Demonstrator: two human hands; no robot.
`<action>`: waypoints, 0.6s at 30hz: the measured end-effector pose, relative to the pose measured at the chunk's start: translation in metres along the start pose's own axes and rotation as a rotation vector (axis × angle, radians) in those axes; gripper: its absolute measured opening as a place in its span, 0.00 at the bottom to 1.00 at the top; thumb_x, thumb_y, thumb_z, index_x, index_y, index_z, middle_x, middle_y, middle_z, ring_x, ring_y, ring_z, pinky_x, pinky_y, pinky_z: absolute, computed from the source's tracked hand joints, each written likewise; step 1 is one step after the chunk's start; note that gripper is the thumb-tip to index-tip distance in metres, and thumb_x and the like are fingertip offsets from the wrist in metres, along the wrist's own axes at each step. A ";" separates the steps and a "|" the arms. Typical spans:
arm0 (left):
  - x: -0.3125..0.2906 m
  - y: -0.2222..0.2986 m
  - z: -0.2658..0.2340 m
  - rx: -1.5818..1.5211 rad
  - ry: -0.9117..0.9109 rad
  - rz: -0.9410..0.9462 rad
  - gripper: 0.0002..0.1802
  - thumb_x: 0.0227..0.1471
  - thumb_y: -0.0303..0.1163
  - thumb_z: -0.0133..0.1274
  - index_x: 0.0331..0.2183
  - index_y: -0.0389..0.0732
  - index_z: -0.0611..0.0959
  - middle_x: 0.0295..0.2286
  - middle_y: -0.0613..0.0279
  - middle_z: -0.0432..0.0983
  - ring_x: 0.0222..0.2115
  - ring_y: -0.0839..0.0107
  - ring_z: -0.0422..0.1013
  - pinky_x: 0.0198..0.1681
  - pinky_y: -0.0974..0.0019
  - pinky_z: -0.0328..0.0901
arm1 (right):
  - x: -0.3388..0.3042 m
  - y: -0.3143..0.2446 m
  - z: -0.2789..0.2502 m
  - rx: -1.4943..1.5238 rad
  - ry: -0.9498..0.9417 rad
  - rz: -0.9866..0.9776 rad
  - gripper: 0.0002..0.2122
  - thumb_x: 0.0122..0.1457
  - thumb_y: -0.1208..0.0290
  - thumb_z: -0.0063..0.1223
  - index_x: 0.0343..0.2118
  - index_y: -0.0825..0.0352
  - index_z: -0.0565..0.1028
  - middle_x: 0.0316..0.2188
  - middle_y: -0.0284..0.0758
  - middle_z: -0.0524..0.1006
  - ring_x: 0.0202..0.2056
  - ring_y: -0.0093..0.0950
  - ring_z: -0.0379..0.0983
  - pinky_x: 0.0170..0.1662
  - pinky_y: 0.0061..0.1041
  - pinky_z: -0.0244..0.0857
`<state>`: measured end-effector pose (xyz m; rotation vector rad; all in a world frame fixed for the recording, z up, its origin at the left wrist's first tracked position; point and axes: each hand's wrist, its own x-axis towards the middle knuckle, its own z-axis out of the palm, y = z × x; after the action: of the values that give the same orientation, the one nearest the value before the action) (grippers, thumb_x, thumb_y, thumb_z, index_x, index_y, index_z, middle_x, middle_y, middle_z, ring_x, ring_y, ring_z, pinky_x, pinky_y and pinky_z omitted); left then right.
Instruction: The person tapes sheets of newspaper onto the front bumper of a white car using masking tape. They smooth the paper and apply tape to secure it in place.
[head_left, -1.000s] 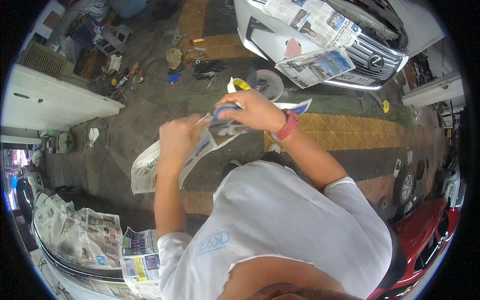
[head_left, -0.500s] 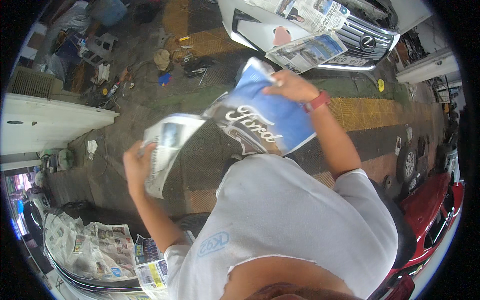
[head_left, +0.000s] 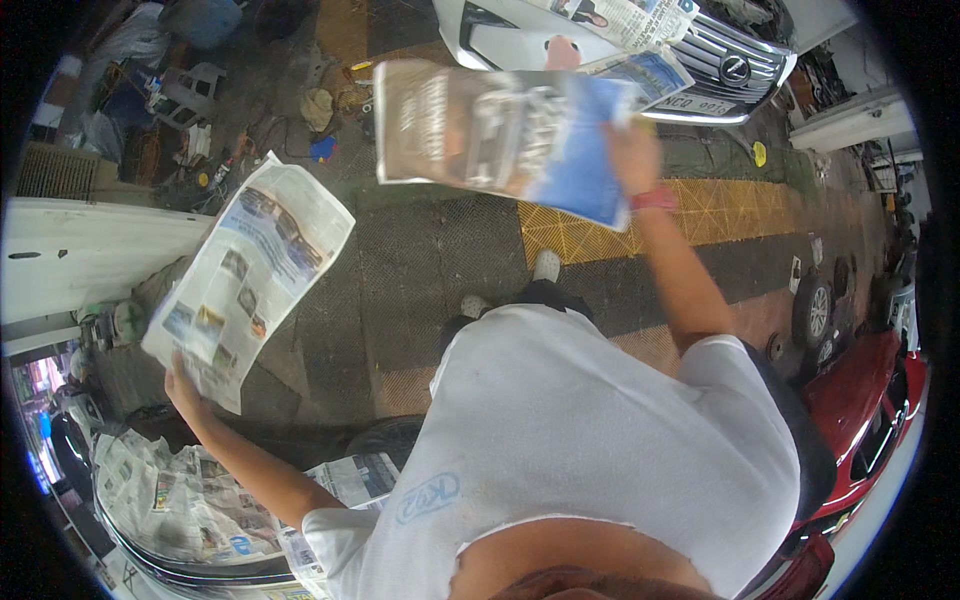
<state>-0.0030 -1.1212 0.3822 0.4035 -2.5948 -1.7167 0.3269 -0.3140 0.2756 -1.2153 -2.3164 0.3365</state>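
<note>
Two separate newspaper sheets are spread out, one in each hand. My left hand (head_left: 185, 388), low on the left, pinches the bottom edge of a white newspaper sheet (head_left: 255, 275) printed with small pictures. Out to the upper right, my right hand (head_left: 630, 155) is smeared by motion but grips the right end of a blue and brown newspaper sheet (head_left: 480, 130). That sheet is blurred too, held up in front of a white car bumper (head_left: 500, 35). Both sheets hang in the air, apart from each other.
More newspaper (head_left: 655, 80) covers part of the white car's front by its grille (head_left: 735, 68). At lower left, crumpled newspaper (head_left: 170, 500) lies over a dark car panel. A white panel (head_left: 100, 250) stands left; a wheel (head_left: 818, 312) and red car (head_left: 850, 430) are right.
My hands have moved apart. The newspaper, joined between them before, is now two sheets: one went left and down with my left hand, the other swung up and flattened out by my right.
</note>
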 end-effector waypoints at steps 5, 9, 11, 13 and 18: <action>-0.019 0.127 0.124 -0.615 -0.328 -0.036 0.28 0.67 0.38 0.56 0.60 0.30 0.74 0.56 0.47 0.75 0.58 0.57 0.72 0.61 0.54 0.68 | -0.156 -0.202 0.069 0.513 -0.698 -0.891 0.20 0.54 0.79 0.55 0.49 0.53 0.85 0.42 0.41 0.85 0.44 0.42 0.82 0.50 0.45 0.75; 0.009 0.190 0.194 -0.805 -0.343 0.200 0.21 0.69 0.32 0.52 0.55 0.25 0.74 0.54 0.44 0.76 0.58 0.57 0.72 0.61 0.57 0.68 | -0.285 -0.320 0.032 0.778 -1.409 -1.751 0.19 0.53 0.76 0.57 0.49 0.57 0.85 0.45 0.42 0.84 0.49 0.45 0.80 0.55 0.44 0.73; -0.009 0.222 0.230 -0.793 -0.335 0.306 0.19 0.71 0.31 0.49 0.54 0.25 0.76 0.54 0.43 0.78 0.56 0.56 0.75 0.59 0.59 0.72 | -0.302 -0.349 -0.028 0.959 -1.728 -1.818 0.17 0.54 0.73 0.58 0.48 0.62 0.85 0.43 0.44 0.84 0.48 0.45 0.80 0.54 0.43 0.73; -0.016 0.240 0.249 -0.844 -0.351 0.364 0.18 0.71 0.30 0.49 0.53 0.24 0.76 0.53 0.40 0.78 0.55 0.56 0.76 0.58 0.60 0.72 | -0.277 -0.354 -0.074 1.046 -1.862 -1.639 0.16 0.56 0.70 0.59 0.46 0.65 0.85 0.43 0.45 0.84 0.48 0.45 0.80 0.53 0.42 0.72; -0.052 0.232 0.265 -0.999 -0.199 0.428 0.19 0.67 0.30 0.54 0.51 0.22 0.75 0.46 0.44 0.80 0.49 0.57 0.77 0.54 0.60 0.71 | -0.209 -0.335 -0.124 1.148 -1.735 -1.429 0.13 0.59 0.64 0.61 0.42 0.67 0.85 0.40 0.46 0.84 0.45 0.45 0.81 0.49 0.39 0.73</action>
<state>-0.0394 -0.7850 0.4936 -0.3303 -1.3949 -2.5774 0.2597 -0.6787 0.4597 1.8847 -2.2403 2.0738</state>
